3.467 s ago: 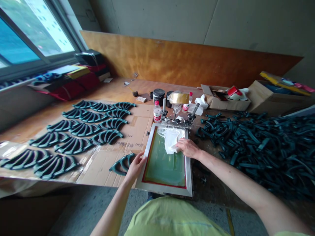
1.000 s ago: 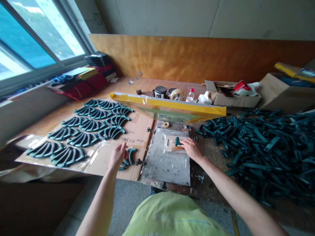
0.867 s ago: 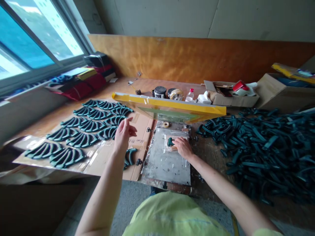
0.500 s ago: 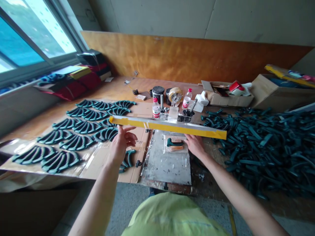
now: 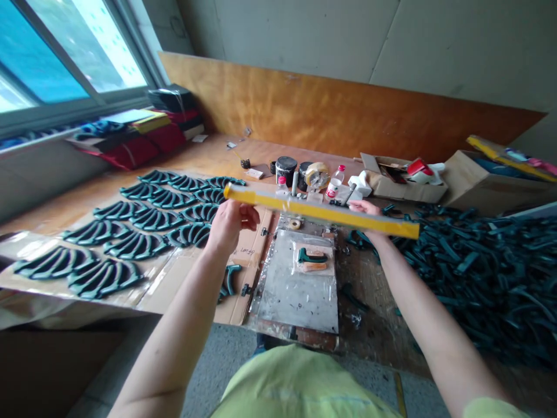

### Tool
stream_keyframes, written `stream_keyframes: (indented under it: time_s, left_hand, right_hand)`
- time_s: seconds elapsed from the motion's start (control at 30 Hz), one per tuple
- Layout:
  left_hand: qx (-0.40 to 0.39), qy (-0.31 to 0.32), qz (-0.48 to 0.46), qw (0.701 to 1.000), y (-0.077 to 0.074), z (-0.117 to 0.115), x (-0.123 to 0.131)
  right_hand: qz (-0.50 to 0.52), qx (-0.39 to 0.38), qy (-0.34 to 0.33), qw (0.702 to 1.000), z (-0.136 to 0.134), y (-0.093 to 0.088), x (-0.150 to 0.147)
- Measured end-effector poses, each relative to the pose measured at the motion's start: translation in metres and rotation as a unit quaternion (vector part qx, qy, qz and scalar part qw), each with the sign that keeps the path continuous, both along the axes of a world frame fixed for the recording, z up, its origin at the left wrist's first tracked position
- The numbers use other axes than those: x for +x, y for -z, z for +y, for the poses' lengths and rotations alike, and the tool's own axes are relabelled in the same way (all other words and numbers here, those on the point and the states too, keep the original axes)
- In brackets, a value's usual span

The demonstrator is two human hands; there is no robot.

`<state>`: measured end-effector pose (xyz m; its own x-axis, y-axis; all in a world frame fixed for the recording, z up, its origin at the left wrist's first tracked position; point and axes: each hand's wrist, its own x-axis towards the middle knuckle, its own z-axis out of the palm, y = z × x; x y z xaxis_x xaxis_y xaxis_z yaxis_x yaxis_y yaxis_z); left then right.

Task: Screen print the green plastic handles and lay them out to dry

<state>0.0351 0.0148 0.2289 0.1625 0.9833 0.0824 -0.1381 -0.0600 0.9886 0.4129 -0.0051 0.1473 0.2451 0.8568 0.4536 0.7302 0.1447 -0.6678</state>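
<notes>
A silkscreen frame (image 5: 322,212) stands raised and nearly edge-on, so only its yellow-taped edge shows. My right hand (image 5: 368,216) grips that edge from below, near its right end. My left hand (image 5: 230,229) lies under the left end, fingers curled up against the edge, and I cannot tell if it grips. Below them is a flat board covered in clear plastic (image 5: 289,302). On it lies a bagged dark green handle piece (image 5: 311,258). A loose teal arched part (image 5: 227,281) sits on the cardboard beside the board.
Rows of teal arched parts (image 5: 134,229) lie on cardboard (image 5: 191,284) at left, and a large heap of them (image 5: 474,267) lies at right. Ink tins (image 5: 286,171), a tape roll (image 5: 317,176), bottles and hinge clamps stand behind. Cardboard boxes (image 5: 402,183) stand at the back right.
The frame, flat on the board with a white cloth on it earlier, is now raised. Since half a second ago, its edge has risen and tilted, and both my hands have moved farther forward with it.
</notes>
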Motion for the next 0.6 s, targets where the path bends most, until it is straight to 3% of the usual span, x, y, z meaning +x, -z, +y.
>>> stream_keyframes:
  time_s: [0.1,0.23,0.4,0.5,0.6]
  left_hand:
    - [-0.075,0.023,0.053,0.995,0.028,-0.031,-0.026]
    - [-0.185,0.082,0.121,0.972,0.087,-0.071,-0.051]
    - [-0.175,0.058,0.219,0.958,0.161,-0.09,-0.05]
    - [-0.162,0.039,0.255,0.952,0.184,-0.09,-0.048]
    - [-0.174,0.04,0.239,0.954,0.191,-0.089,-0.049]
  right_hand:
    - [-0.001,-0.018,-0.026,0.999,-0.004,-0.001,-0.014]
    - [-0.133,-0.052,-0.067,0.988,0.002,0.01,-0.054]
    - [-0.287,-0.144,-0.068,0.945,0.015,0.026,-0.092]
    - [-0.319,-0.177,-0.056,0.929,0.019,0.028,-0.1]
    - [-0.337,-0.24,-0.076,0.907,0.017,0.034,-0.107]
